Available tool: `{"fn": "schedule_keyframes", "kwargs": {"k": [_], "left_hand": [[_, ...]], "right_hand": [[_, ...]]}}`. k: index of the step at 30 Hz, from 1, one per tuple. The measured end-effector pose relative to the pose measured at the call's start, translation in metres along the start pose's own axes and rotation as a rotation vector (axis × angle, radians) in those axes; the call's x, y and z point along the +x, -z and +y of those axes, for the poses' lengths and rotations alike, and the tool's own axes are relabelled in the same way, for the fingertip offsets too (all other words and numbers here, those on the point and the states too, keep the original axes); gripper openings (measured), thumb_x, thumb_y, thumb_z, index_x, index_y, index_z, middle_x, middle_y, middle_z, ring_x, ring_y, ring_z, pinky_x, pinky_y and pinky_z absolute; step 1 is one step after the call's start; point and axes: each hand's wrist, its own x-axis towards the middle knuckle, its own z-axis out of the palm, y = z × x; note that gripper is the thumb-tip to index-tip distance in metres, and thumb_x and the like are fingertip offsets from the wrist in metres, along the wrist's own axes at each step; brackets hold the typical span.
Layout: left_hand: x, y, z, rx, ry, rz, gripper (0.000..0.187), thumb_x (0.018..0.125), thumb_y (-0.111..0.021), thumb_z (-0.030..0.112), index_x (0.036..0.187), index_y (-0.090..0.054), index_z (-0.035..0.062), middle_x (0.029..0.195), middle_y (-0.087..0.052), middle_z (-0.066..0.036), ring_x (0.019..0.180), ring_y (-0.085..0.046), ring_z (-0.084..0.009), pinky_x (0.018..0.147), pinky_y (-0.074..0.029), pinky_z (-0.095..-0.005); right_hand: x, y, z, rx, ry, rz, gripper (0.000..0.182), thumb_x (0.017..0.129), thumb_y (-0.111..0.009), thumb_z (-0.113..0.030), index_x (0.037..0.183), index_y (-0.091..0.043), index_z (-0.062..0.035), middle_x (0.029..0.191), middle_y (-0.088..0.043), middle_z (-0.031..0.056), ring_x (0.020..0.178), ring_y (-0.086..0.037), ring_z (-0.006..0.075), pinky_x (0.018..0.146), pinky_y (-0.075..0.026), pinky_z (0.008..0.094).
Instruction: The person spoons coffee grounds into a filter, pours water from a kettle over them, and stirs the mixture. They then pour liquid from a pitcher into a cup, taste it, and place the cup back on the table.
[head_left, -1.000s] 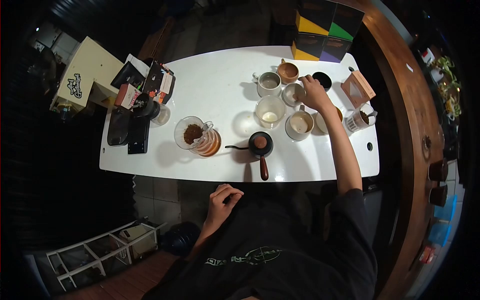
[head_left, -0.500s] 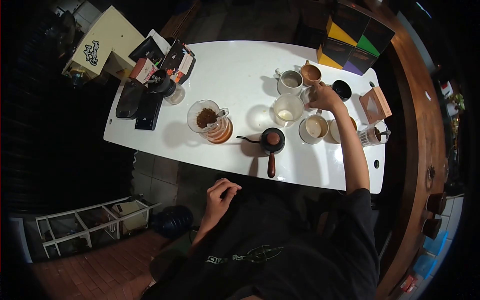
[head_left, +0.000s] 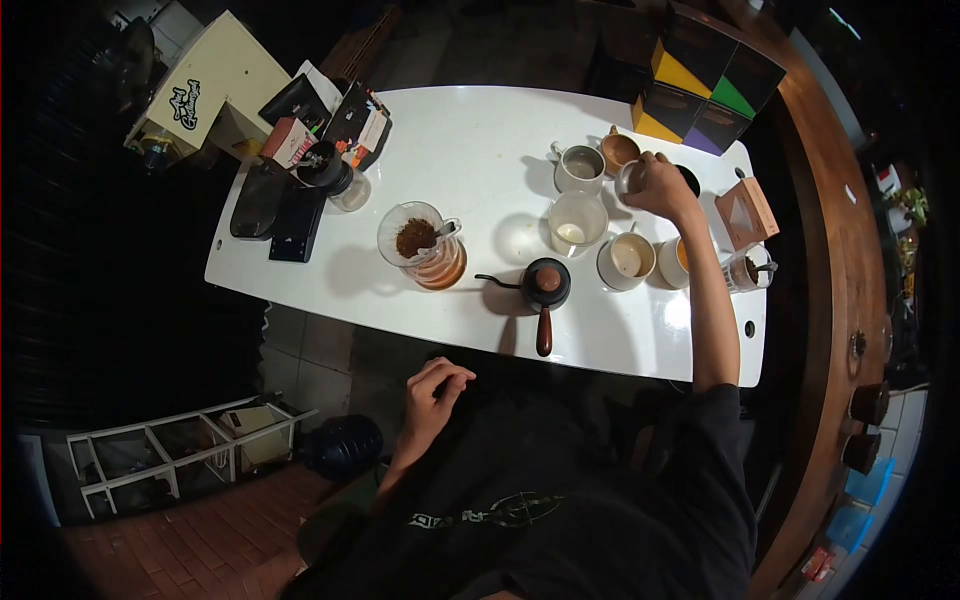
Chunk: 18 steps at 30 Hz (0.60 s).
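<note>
Grey-white cup (head_left: 628, 180) | between thumb and fingers | right hand (head_left: 660, 190)

White table (head_left: 460, 140) (glossy), glass carafe (head_left: 443, 270), kettle (head_left: 546, 286), mugs (head_left: 626, 262)

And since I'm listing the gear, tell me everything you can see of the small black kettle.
Small and black, seemingly metal, the kettle stands upright on the white table, right of the glass coffee pot. Its thin spout points picture-left; its brown, wood-looking handle reaches almost to the table's near edge. The lid is on, topped by a round brown knob, hiding any contents. Nothing else visibly touches it.
</note>
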Motion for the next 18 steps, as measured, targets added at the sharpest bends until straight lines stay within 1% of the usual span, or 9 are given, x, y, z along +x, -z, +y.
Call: {"fn": "schedule_keyframes", "kwargs": {"k": [5, 8, 10, 11, 13, 15, 16, 17, 18], "left_hand": [[0.010, 0.004, 0.011, -0.013, -0.033, -0.028, 0.017, 0.093, -0.066, 0.016, 0.085, -0.071, 0.0015, 0.074, -0.064, -0.007, 0.068, -0.062, -0.0178, 0.065, -0.048, -0.0293], [0.024, 0.002, 0.027, -0.047, -0.148, -0.011, 0.019, 0.092, -0.068, 0.018, 0.087, -0.069, -0.0006, 0.086, -0.065, -0.010, 0.076, -0.063, -0.0179, 0.069, -0.048, -0.0289], [0.035, -0.001, 0.039, -0.190, -0.133, -0.116, 0.028, 0.096, -0.065, 0.025, 0.108, -0.064, -0.0002, 0.102, -0.063, -0.013, 0.088, -0.063, -0.0193, 0.076, -0.049, -0.0289], [0.043, -0.010, 0.044, -0.194, -0.139, -0.118, 0.028, 0.096, -0.065, 0.025, 0.108, -0.064, -0.0002, 0.102, -0.063, -0.013, 0.088, -0.063, -0.0193, 0.076, -0.049, -0.0289], [0.063, -0.034, 0.058, -0.830, 0.142, -0.204, 0.055, 0.098, -0.055, 0.051, 0.129, -0.050, 0.0059, 0.110, -0.062, -0.015, 0.079, -0.064, -0.0218, 0.080, -0.050, -0.0317], [0.091, -0.039, 0.076, -1.035, 0.410, -0.461, 0.071, 0.097, -0.041, 0.065, 0.139, -0.039, 0.0081, 0.113, -0.060, -0.017, 0.088, -0.064, -0.0254, 0.086, -0.050, -0.0352], [0.104, -0.041, 0.077, -1.034, 0.408, -0.472, 0.071, 0.097, -0.041, 0.065, 0.139, -0.039, 0.0081, 0.113, -0.060, -0.017, 0.088, -0.064, -0.0254, 0.086, -0.050, -0.0352], [0.117, -0.044, 0.074, -1.124, 0.489, -0.698, 0.074, 0.097, -0.032, 0.068, 0.140, -0.039, 0.0088, 0.118, -0.059, -0.017, 0.093, -0.064, -0.0259, 0.087, -0.050, -0.0369], [0.125, -0.049, 0.070, -1.203, 0.572, -0.932, 0.078, 0.097, -0.024, 0.072, 0.141, -0.039, 0.0096, 0.124, -0.058, -0.016, 0.097, -0.064, -0.0265, 0.087, -0.049, -0.0385]], "right_hand": [[-0.015, 0.042, -0.015, 0.027, -0.077, 0.183, 0.073, 0.063, -0.081, -0.036, 0.115, -0.055, 0.0086, 0.106, -0.062, 0.0277, 0.096, -0.065, 0.0393, 0.087, -0.055, 0.0427], [-0.042, 0.068, -0.041, 0.052, -0.116, 0.258, 0.076, 0.065, -0.080, -0.036, 0.118, -0.052, 0.0102, 0.115, -0.058, 0.0294, 0.101, -0.065, 0.0388, 0.090, -0.055, 0.0408], [-0.068, 0.093, -0.074, 0.033, -0.157, 0.262, 0.079, 0.066, -0.081, -0.035, 0.123, -0.050, 0.0083, 0.118, -0.057, 0.0252, 0.104, -0.064, 0.0384, 0.091, -0.054, 0.0401], [-0.080, 0.102, -0.085, 0.028, -0.159, 0.268, 0.079, 0.066, -0.081, -0.035, 0.123, -0.050, 0.0083, 0.118, -0.057, 0.0252, 0.104, -0.064, 0.0384, 0.091, -0.054, 0.0401], [-0.102, 0.116, -0.100, 0.129, 0.038, 0.175, 0.077, 0.066, -0.081, -0.033, 0.126, -0.050, 0.0041, 0.119, -0.057, 0.0221, 0.107, -0.061, 0.0388, 0.092, -0.053, 0.0409], [-0.126, 0.132, -0.120, 0.216, 0.227, 0.072, 0.076, 0.064, -0.083, -0.029, 0.126, -0.050, 0.0006, 0.119, -0.056, 0.0207, 0.110, -0.057, 0.0391, 0.094, -0.049, 0.0422], [-0.138, 0.138, -0.130, 0.200, 0.345, 0.050, 0.076, 0.062, -0.083, -0.025, 0.125, -0.050, 0.0000, 0.117, -0.055, 0.0207, 0.111, -0.055, 0.0391, 0.095, -0.047, 0.0427], [-0.148, 0.136, -0.134, 0.227, 0.444, 0.060, 0.077, 0.059, -0.084, -0.021, 0.127, -0.052, -0.0032, 0.118, -0.056, 0.0164, 0.112, -0.056, 0.0366, 0.095, -0.047, 0.0427], [-0.157, 0.142, -0.145, 0.229, 0.486, -0.041, 0.078, 0.059, -0.084, -0.019, 0.128, -0.051, -0.0030, 0.120, -0.055, 0.0167, 0.114, -0.055, 0.0363, 0.097, -0.047, 0.0424]]}}
